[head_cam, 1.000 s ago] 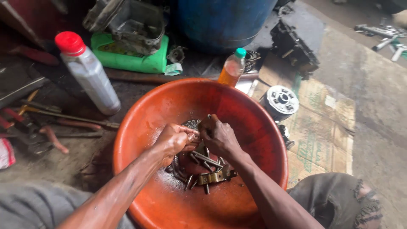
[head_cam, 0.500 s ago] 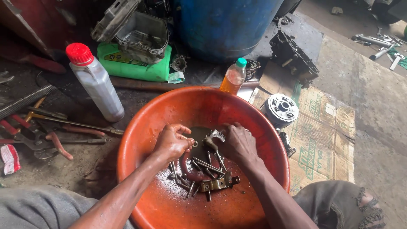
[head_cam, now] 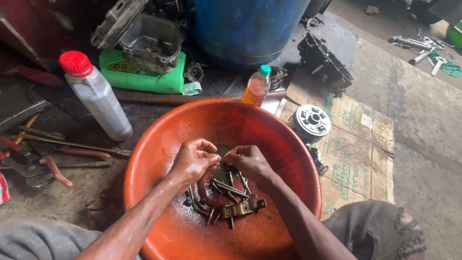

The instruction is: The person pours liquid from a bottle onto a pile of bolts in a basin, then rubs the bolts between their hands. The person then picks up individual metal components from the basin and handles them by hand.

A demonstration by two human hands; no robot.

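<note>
grimy workshop floor, cluttered. nearest: round orange plastic basin (head_cam: 159, 144) holding oily steel bolts (head_cam: 231, 188) and a brass-coloured bracket (head_cam: 242, 208) at its bottom. left hand (head_cam: 193, 161) and right hand (head_cam: 246, 161) meet above them, fingers curled shut, fingertips pinched together; what they pinch is hidden. left: red-handled pliers (head_cam: 36, 161), white red-capped bottle (head_cam: 95, 96). beyond: small orange bottle (head_cam: 255, 86), green jerrycan (head_cam: 144, 77), blue drum (head_cam: 245, 26).

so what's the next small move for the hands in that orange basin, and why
Probably part the hands a little to check the piece pinched between them. The left hand and right hand meet fingertip to fingertip over the dark liquid in the orange basin, hiding whatever they grip. Loose bolts and a brass bracket lie just below.
</note>
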